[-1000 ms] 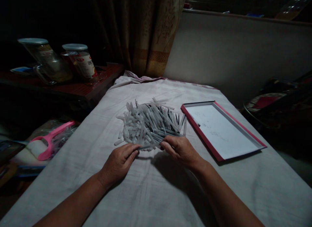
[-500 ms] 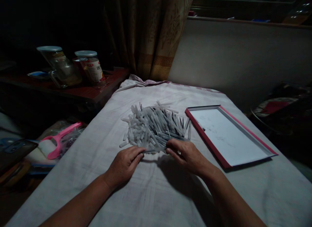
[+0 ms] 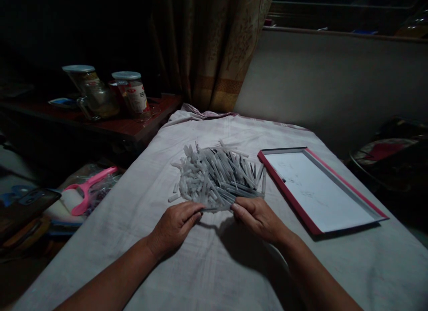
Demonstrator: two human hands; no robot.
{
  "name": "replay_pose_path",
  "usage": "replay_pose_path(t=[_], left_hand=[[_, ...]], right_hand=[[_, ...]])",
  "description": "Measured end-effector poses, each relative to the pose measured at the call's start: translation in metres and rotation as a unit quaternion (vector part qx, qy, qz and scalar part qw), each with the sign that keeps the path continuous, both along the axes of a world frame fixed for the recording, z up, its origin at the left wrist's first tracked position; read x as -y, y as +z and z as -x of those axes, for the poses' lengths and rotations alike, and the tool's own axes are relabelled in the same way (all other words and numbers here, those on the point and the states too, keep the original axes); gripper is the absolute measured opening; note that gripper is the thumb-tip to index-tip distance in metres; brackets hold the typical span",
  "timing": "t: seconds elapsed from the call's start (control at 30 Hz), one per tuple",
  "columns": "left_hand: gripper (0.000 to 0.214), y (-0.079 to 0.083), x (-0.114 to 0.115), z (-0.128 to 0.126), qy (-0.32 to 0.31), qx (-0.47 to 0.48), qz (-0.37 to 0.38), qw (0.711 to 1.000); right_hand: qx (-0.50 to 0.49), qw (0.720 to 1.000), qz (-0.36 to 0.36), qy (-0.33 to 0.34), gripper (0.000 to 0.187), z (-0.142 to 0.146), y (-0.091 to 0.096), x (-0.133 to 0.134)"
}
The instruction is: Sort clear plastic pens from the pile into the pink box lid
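Head view: the left hand [image 3: 175, 223] and the right hand [image 3: 259, 218] are positioned at the near edge of a pile of slim translucent tubes [image 3: 220, 175], which lies on a cloth-covered surface [image 3: 194, 266]. A slim rod [image 3: 216, 209] spans the space between the hands, roughly crosswise to the person. Left grip: thumb and index finger pinched on the rod's left end. Right grip: thumb and fingers pinched on its right end. Compared with half a second ago, the right thumb and fingers have closed together, and the rod reads as a straighter, darker line between the two hands. The whole scene sits slightly lower and further right, consistent with a turn of the head; the pile and the red-rimmed tray [image 3: 290, 194] just to its right keep their arrangement. Assessment: the rod now appears secured at both ends, so the handling is concentrated on this one piece. Its fine detail, including any join, is too small and dim to confirm.
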State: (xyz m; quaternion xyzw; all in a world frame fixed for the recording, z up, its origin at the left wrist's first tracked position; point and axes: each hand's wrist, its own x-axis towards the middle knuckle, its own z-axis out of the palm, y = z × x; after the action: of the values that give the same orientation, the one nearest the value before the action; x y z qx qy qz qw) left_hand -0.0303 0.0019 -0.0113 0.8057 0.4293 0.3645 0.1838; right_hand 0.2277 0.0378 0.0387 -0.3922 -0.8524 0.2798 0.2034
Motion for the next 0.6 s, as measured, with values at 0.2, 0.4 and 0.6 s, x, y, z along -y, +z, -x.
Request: replay_pose_path(t=[0.2, 0.4, 0.6], left_hand=[[0.025, 0.003, 0.001, 0.0, -0.008, 0.006, 0.017, 1.0], [0.025, 0.003, 0.004, -0.001, -0.038, -0.005, -0.021, 0.999], [0.027, 0.005, 0.004, -0.003, -0.038, -0.038, -0.099, 0.994]], right_hand=[[-0.032, 0.999, 0.003, -0.039, 0.043, 0.002, -0.002, 0.004], [-0.095, 0.991, 0.024, -0.086, 0.048, 0.003, -0.012, 0.022], [-0.178, 0.965, 0.106, -0.161, 0.052, 0.009, -0.03, 0.034]])
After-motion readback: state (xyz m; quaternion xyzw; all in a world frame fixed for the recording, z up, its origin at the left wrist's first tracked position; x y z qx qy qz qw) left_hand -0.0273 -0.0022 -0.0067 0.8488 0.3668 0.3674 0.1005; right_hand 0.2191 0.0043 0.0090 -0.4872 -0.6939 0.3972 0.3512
